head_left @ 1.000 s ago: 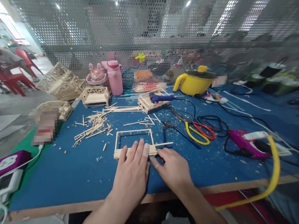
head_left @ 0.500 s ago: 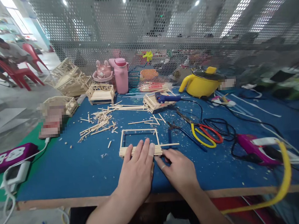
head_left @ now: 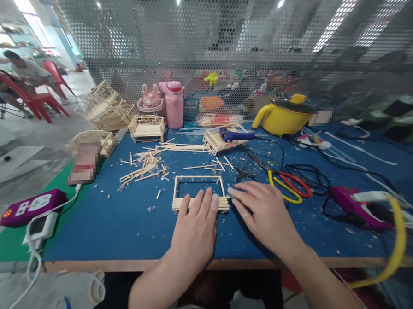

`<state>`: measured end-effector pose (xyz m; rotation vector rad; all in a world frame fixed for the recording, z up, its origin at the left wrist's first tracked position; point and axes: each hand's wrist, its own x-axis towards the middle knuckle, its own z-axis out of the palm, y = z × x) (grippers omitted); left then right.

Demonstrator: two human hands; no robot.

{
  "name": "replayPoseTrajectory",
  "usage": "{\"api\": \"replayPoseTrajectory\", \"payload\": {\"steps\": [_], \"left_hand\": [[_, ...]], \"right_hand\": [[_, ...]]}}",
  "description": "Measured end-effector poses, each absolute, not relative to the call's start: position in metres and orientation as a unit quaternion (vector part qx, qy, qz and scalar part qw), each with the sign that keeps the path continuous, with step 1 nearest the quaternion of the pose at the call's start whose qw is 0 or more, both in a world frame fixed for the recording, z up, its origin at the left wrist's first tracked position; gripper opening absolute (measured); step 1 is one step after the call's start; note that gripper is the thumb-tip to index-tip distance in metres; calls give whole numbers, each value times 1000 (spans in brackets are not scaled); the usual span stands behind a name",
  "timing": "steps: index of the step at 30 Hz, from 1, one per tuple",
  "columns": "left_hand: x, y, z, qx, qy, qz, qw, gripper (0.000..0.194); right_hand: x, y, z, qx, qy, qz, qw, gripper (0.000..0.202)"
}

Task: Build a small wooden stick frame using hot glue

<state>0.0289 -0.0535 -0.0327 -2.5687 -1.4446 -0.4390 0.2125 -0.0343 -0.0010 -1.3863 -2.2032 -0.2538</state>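
Observation:
A small rectangular frame of thin wooden sticks (head_left: 198, 177) lies on the blue tabletop, its near side covered with a row of slats. My left hand (head_left: 196, 224) rests flat across those slats, fingers stretched out and pressing on them. From the frame's right end one wooden stick (head_left: 228, 197) juts out. My right hand (head_left: 261, 211) has its fingertips closed round the outer end of this stick; part of the grip is hidden under the fingers. Pale finger covers show on fingertips of both hands.
Loose sticks (head_left: 145, 166) lie beyond the frame. Behind are a small stick-built bench (head_left: 147, 130) and a blue glue gun (head_left: 238, 135). Scissors (head_left: 291, 184), pliers (head_left: 244, 173) and cables are on the right, near a yellow pot (head_left: 282, 118). A phone (head_left: 84, 165) is at left.
My right hand has moved from the frame's near right corner outward to the jutting stick's end and taken hold of it. My left hand stays on the slats. The view has shifted slightly.

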Motion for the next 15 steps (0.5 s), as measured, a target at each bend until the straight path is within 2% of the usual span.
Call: {"api": "replayPoseTrajectory", "payload": {"steps": [4, 9, 15], "left_hand": [[28, -53, -33, -859, -483, -149, 77, 49], [28, -54, -32, -859, -483, -153, 74, 49], [28, -57, -33, -853, -480, -187, 82, 55]], "right_hand": [[211, -22, 2, -495, -841, 3, 218, 20], [211, -19, -1, -500, -820, 119, 252, 20], [209, -21, -7, -500, -808, 110, 292, 15]]}}
